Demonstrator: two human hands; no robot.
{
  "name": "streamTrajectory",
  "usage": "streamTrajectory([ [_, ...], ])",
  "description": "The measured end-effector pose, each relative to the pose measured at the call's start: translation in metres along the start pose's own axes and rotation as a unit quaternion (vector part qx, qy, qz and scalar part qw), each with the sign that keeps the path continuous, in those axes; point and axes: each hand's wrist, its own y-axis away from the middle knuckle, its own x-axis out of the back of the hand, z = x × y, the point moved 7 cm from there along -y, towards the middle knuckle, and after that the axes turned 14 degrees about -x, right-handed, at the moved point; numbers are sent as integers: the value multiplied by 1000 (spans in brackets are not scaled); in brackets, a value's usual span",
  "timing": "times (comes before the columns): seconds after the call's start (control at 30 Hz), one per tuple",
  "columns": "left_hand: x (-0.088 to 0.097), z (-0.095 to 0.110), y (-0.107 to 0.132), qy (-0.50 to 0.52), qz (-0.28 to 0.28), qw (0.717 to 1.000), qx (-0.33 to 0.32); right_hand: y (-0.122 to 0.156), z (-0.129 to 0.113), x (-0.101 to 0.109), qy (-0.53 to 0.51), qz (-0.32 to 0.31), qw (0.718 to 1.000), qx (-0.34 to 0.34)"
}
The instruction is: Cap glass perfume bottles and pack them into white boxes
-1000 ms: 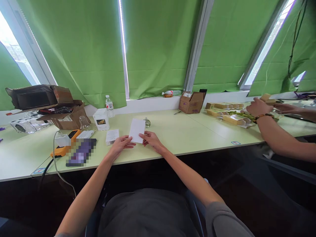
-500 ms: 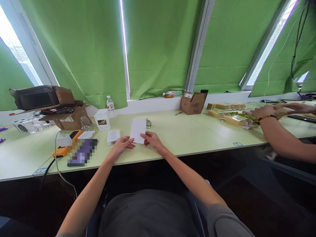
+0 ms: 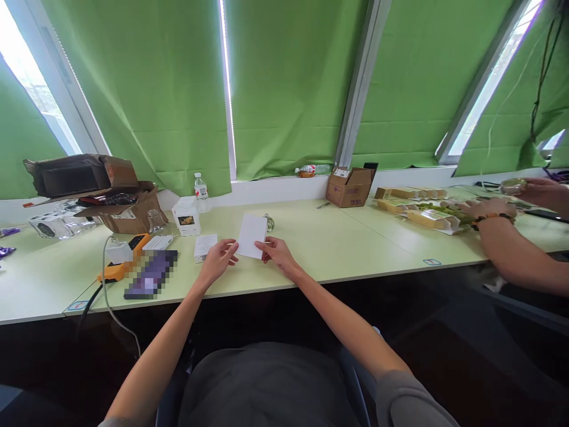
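Observation:
A plain white rectangular card or thin flat box (image 3: 252, 236) is tilted up over the table. My right hand (image 3: 278, 256) pinches its lower right corner, thumb on the front face. At its left edge is my left hand (image 3: 220, 261), the fingers bent and apart; whether they touch the edge is hard to make out. Behind the card's upper right side, a small clear glass-like ornament (image 3: 271, 223) is partly hidden. Just left of my left hand lies a small white printed box (image 3: 205, 247) with a barcode.
Left are a white box with a picture (image 3: 186, 217), a water bottle (image 3: 201, 191), a phone-like dark slab (image 3: 151, 274), an orange power strip (image 3: 113, 271) and brown cartons (image 3: 127, 216). A carton (image 3: 350, 187) stands at the back. A co-worker's hands (image 3: 493, 212) work among yellow boxes (image 3: 431, 218).
The white card has tilted clockwise a little. My left fingers have loosened from its lower left corner. The co-worker's far hand has lifted a clear round object.

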Motion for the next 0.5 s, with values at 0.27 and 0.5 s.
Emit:
streamTrajectory([
  [0.27,46,-2,1,-416,69,902,-94,4,-4,0,-3,-4,1000,8],
  [0.5,44,-32,9,-527,-8,850,16,4,-3,-2,2,-6,1000,5],
])
